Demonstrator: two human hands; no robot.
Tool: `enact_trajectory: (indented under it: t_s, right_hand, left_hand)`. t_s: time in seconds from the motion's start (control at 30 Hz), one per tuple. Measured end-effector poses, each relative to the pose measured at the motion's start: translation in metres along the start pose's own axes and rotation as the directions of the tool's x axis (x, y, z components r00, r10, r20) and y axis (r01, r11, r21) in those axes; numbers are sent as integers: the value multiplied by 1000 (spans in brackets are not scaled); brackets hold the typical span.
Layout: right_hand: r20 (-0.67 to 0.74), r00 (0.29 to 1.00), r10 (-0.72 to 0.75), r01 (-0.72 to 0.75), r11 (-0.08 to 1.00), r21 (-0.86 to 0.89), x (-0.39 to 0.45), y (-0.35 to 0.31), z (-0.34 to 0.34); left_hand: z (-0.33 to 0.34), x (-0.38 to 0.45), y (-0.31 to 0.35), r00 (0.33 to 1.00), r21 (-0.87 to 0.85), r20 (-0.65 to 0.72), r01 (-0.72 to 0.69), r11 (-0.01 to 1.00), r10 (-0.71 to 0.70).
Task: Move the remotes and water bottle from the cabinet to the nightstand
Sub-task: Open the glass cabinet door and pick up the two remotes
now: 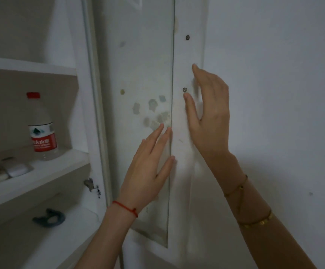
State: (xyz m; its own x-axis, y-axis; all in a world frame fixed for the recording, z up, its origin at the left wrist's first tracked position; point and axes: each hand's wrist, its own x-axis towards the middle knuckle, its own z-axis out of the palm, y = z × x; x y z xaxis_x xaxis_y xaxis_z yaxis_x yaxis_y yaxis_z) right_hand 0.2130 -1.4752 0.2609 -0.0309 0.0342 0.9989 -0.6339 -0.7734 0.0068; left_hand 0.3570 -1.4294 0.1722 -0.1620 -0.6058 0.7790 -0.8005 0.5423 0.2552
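The water bottle (42,126) stands upright on the middle shelf (41,171) of the open cabinet, red cap up, red-and-white label facing out. Just beside the bottle, lower on the same shelf, lie pale flat objects (6,171) that may be the remotes — too blurred to tell. Both hands are well apart from the bottle, on the cabinet door (144,74): the left hand (148,169) lies flat with fingers spread on the door panel, and the right hand (208,111) is open — fingers extended at the door's edge, gripping nothing. A dark curved object (49,217) lies on the shelf below the bottle.
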Motion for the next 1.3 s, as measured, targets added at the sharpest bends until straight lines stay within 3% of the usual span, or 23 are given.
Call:
enact_trajectory:
  t_s: [0.17, 0.33, 0.53, 0.77, 0.97, 1.1, 1.3]
  right_hand:
    - [141, 990, -10, -36, 947, 319, -33, -47, 37]
    - [362, 930, 61, -200, 911, 362, -49, -58, 55]
    - [581, 814, 15, -358, 801, 481, -84, -107, 113]
    - [738, 673, -44, -478, 735, 480, -113, -154, 178]
    - [842, 533, -83, -538, 735, 413, -132, -176, 243]
    - [874, 475, -99, -565, 728, 390, -129, -187, 282]
    - [907, 392, -152, -532, 767, 359, -119, -211, 327]
  left_hand:
    - [-36, -38, -22, 956, 104, -211, 230, 968, -205]
    - [-58, -46, -32, 920, 117, -253, 335, 935, -298]
    - [-110, -97, -62, 812, 276, -386, 554, 786, -437]
    - [-158, -125, -97, 666, 318, -462, 741, 591, -586]
    - [-185, -124, -158, 576, 318, -472, 817, 481, -668]
    - [-194, -107, -199, 528, 320, -463, 848, 421, -712]
    - [-202, -79, -249, 390, 268, -441, 917, 296, -808]
